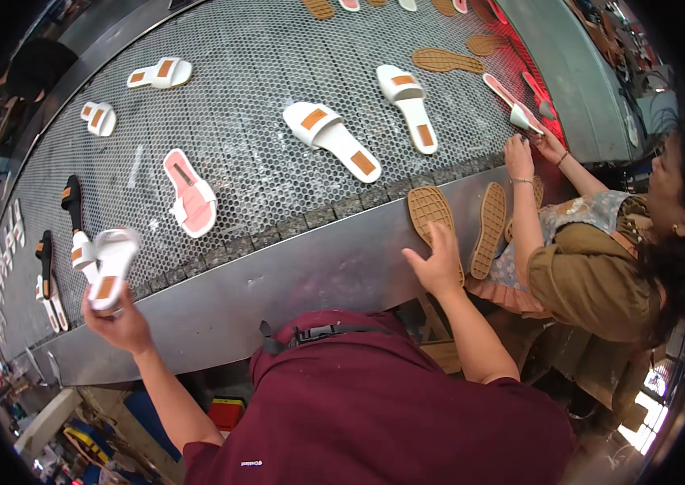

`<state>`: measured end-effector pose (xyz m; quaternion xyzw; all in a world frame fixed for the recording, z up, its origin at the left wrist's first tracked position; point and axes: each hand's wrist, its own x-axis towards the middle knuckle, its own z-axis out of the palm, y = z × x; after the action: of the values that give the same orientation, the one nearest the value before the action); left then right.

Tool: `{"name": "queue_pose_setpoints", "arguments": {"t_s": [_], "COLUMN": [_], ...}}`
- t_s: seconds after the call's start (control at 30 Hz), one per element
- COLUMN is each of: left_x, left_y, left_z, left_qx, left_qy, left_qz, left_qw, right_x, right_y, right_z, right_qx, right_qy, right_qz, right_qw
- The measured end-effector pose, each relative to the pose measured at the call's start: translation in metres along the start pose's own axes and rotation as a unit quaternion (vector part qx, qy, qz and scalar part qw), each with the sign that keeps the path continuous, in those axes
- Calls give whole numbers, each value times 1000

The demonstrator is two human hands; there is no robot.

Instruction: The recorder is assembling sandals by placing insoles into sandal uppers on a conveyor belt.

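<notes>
My left hand (120, 322) is closed around the heel end of a white slide sandal (114, 263) with a brown patch, held over the conveyor's near edge; the sandal is slightly blurred. Close behind it lie another white slide (84, 252) and a black slide (72, 198). My right hand (438, 265) has its fingers apart and holds nothing. It overlaps a tan outsole (428, 208) with a grid tread on the metal ledge; whether it touches the outsole I cannot tell. To the left of that, a white slide with a pink lining (191, 194) rests on the belt.
A metal mesh conveyor (253, 89) carries several white slides and outsoles past a steel ledge (253, 299). At the right, a co-worker (601, 259) reaches for a sandal (514, 103) beside a red-lit opening. More outsoles (490, 230) lie near the co-worker.
</notes>
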<state>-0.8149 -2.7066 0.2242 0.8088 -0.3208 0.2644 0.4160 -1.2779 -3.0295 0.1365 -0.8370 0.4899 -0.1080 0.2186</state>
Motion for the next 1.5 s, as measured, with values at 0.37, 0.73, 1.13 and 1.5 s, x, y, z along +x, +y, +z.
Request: {"name": "queue_pose_setpoints", "arguments": {"t_s": [0.37, 0.73, 1.13, 1.5], "left_x": [-102, -101, -90, 6], "left_y": [-119, -18, -19, 74], "left_z": [70, 189, 229, 115], "left_qx": [-22, -311, -291, -251], "left_qy": [-108, -160, -58, -181], "left_qz": [-539, -661, -654, -285], "left_qw": [835, 664, 696, 907], "right_x": [-24, -11, -5, 7], "right_y": [65, 14, 7, 23], "right_z": [-13, -33, -6, 10], "right_qx": [-67, 316, 563, 450], "right_qy": [-25, -71, -279, -297], "right_qz": [118, 167, 271, 198], "right_qw": [990, 931, 729, 819]}}
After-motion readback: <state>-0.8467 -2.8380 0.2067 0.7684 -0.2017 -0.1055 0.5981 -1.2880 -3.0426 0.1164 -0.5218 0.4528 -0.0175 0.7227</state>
